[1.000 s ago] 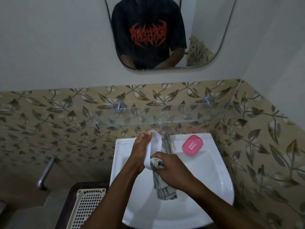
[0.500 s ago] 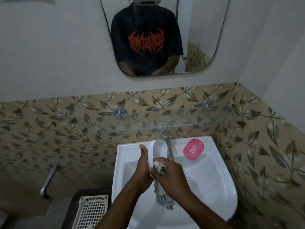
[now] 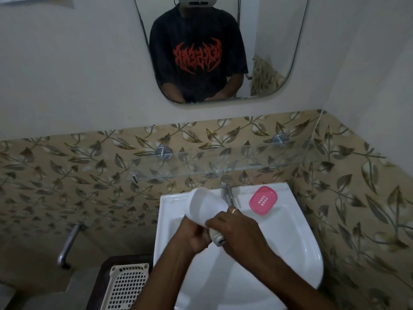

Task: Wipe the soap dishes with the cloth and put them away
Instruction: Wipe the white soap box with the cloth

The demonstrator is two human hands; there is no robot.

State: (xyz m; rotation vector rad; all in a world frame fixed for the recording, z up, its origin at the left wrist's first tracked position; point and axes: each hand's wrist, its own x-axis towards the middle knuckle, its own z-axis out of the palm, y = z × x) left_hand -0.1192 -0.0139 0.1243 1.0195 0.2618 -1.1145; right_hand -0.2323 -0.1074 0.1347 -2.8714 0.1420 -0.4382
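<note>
A cream perforated basket [image 3: 128,287] sits left of the white sink [image 3: 297,249]. Over the basin, the left hand [image 3: 196,237] grips the white soap dish [image 3: 206,208] tilted, while the right hand [image 3: 240,236] is closed on a bunched cloth [image 3: 218,238] against it. The pink soap dish [image 3: 263,200] rests on the back rim near the tap [image 3: 226,190], under a glass shelf [image 3: 223,162]

The room is dim and a bit grey. The white sink [image 3: 290,253] is the brightest thing, with a soft shine on its rim toward 3 o'clock. The floor at 7 o'clock is dark and hard to see. The hands look smeared and fuzzy. Straight wall lines bend near the edges, most at 3 and 9 o'clock. The mirror [image 3: 268,41] looks dull, with no glare.
</note>
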